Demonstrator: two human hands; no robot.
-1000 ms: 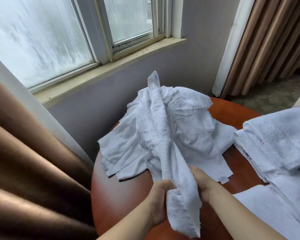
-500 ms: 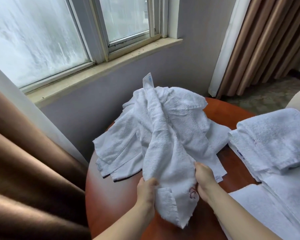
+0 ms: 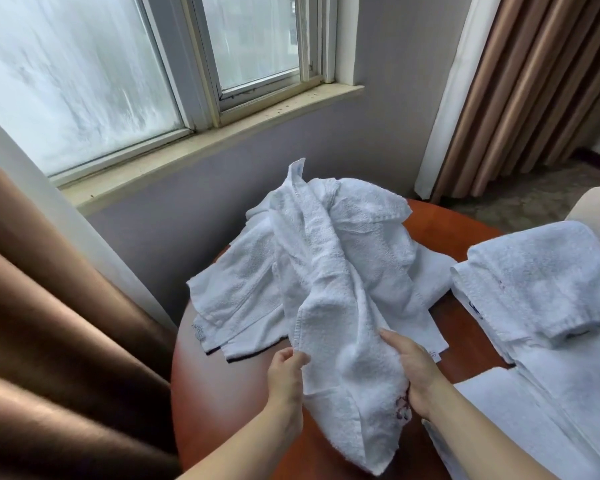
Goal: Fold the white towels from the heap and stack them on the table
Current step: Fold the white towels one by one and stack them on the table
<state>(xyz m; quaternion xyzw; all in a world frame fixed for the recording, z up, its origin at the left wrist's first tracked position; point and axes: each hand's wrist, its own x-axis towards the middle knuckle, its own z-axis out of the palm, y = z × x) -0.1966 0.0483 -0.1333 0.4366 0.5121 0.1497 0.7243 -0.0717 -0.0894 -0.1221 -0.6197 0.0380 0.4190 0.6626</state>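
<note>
I see a round reddish-brown wooden worktop [image 3: 229, 393] under a frosted window [image 3: 84, 81] with a pale sill [image 3: 205, 150]. Grey wall, and a brown pleated curtain on the left [image 3: 49, 341] and on the right [image 3: 534, 81]. The loose heap of white terry towels [image 3: 371, 237] sits on the worktop's far side. A folded white towel stack [image 3: 541, 282] lies at the right, cut off by the frame. The left hand [image 3: 286, 370] pinches the left hem of a crumpled white towel [image 3: 347, 358] draped off the heap. The right hand [image 3: 413, 365] grips its right side, fingers partly buried in cloth. Dark red mark beside that hand, unreadable. The worktop's near edge is hidden.
</note>
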